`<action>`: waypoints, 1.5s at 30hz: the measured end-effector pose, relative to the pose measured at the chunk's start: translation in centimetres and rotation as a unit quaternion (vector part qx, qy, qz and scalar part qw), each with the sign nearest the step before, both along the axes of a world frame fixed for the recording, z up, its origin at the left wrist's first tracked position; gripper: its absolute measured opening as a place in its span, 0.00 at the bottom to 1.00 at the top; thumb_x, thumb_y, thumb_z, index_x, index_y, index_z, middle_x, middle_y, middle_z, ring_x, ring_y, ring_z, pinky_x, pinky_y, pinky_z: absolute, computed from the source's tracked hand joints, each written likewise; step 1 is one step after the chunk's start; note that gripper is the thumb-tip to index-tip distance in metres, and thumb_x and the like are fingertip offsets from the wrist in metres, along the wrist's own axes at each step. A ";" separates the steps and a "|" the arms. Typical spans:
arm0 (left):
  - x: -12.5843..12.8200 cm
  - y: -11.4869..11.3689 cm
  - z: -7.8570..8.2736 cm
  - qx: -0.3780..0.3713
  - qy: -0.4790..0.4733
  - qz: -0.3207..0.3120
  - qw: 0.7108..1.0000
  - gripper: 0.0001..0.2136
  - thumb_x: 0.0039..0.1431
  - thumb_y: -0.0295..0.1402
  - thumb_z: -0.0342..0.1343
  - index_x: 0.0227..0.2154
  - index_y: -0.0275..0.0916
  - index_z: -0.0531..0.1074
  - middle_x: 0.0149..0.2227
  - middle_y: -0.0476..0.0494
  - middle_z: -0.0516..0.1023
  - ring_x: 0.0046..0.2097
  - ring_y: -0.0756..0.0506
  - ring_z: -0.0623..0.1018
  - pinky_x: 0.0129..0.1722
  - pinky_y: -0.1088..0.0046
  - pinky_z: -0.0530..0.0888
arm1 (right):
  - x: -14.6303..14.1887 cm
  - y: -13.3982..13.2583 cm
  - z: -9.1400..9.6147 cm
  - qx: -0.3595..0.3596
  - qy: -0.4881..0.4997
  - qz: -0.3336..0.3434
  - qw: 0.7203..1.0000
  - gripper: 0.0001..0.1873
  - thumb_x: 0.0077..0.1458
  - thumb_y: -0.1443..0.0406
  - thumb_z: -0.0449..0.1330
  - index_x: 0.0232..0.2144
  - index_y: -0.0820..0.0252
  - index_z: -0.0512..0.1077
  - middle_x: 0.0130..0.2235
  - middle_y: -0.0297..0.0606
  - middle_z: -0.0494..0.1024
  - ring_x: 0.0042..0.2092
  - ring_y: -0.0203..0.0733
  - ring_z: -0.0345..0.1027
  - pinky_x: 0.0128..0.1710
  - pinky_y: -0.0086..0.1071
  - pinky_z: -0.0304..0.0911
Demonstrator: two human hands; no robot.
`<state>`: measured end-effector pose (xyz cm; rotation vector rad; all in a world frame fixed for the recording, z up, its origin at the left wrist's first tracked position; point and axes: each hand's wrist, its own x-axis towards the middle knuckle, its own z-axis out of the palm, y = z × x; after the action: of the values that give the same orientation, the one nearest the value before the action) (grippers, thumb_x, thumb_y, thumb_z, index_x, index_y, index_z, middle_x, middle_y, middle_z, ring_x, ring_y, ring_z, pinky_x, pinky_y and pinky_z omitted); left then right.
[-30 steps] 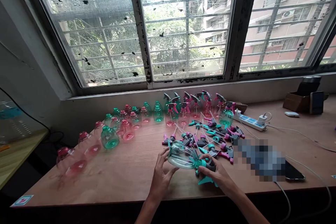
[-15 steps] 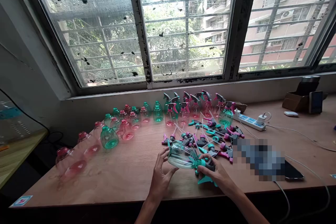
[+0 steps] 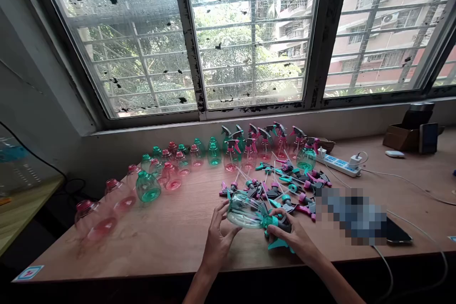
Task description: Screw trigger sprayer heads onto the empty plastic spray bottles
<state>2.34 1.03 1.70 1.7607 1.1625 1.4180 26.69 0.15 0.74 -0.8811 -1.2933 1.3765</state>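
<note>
A clear green spray bottle (image 3: 245,210) lies sideways in the air above the front of the table, its neck to the right. My left hand (image 3: 220,232) grips its base end between thumb and fingers. At the neck, my right hand (image 3: 290,232) is closed around the trigger sprayer (image 3: 276,222), which has a teal collar and trigger and a dark body. The collar sits against the bottle's neck; how tightly it is seated I cannot tell. Behind the bottle lies a pile of loose pink and teal spray heads (image 3: 274,192) with thin white tubes.
Headless red and green bottles (image 3: 148,187) stand in a band at the left. Bottles with sprayers (image 3: 264,145) stand below the window. To the right are a power strip (image 3: 340,165), cables, a phone (image 3: 397,232) beside a blurred patch, and a cardboard box (image 3: 402,137).
Almost nothing differs. Both hands keep their holds on the bottle and sprayer, and the whole view has shifted very slightly.
</note>
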 end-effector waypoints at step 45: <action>-0.1 0.2 -0.5 -0.045 -0.022 -0.031 0.998 0.27 0.55 0.35 0.67 0.58 0.51 0.68 0.65 0.42 0.64 0.63 0.34 0.69 0.60 0.56 0.68 | 0.1 0.1 -0.1 -0.001 0.006 0.017 1.000 0.22 0.53 0.53 0.69 0.41 0.54 0.65 0.27 0.29 0.78 0.29 0.41 0.75 0.31 0.32 0.70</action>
<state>2.27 1.22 1.21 1.6802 1.1215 1.3424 26.77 0.26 0.68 -0.8544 -1.3046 1.4074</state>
